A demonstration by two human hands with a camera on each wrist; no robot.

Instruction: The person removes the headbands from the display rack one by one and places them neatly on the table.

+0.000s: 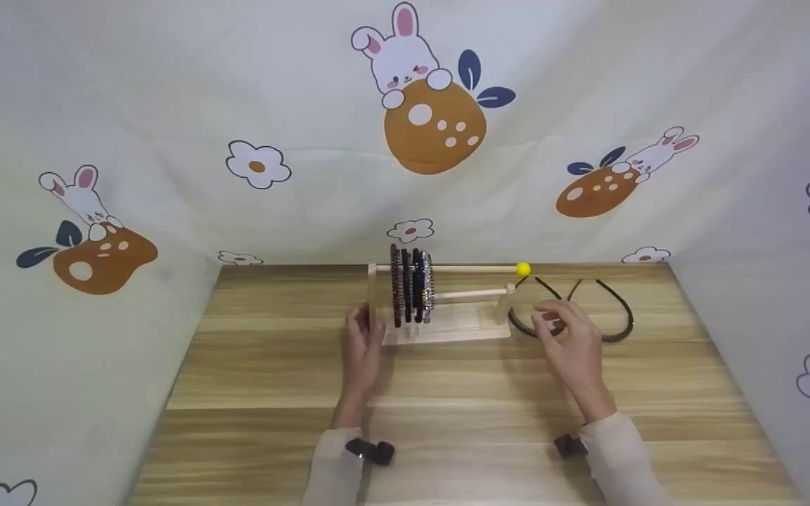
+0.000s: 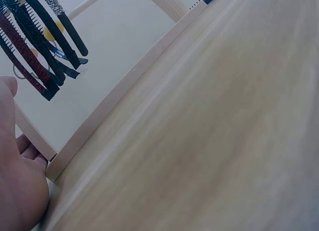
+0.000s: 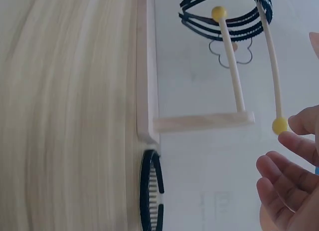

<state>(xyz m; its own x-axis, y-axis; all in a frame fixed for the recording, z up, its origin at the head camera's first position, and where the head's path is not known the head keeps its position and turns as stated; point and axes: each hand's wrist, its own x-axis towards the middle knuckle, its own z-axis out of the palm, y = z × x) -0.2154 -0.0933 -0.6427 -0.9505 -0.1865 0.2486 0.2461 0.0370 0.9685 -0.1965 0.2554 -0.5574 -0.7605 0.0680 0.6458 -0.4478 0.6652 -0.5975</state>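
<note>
A wooden headband stand [image 1: 458, 327] sits toward the back of the table, with two horizontal rods and a yellow ball [image 1: 523, 269] ending the upper one. Several dark headbands [image 1: 407, 288], one of them glittery silver, hang at the left end of the upper rod. My left hand [image 1: 364, 351] holds the stand's left upright, thumb and fingers on either side; some of its fingers are hidden behind the wood. To the right of the stand, my right hand [image 1: 577, 348] hovers with loosely bent fingers and nothing between them. In the right wrist view its thumb and forefinger appear beside the yellow ball [image 3: 280, 125].
Two black toothed headbands [image 1: 616, 337] lie on the wooden table [image 1: 447, 422] at the right, partly behind my right hand. A pale cloth [image 1: 292, 105] printed with rabbits and flowers encloses the back and sides.
</note>
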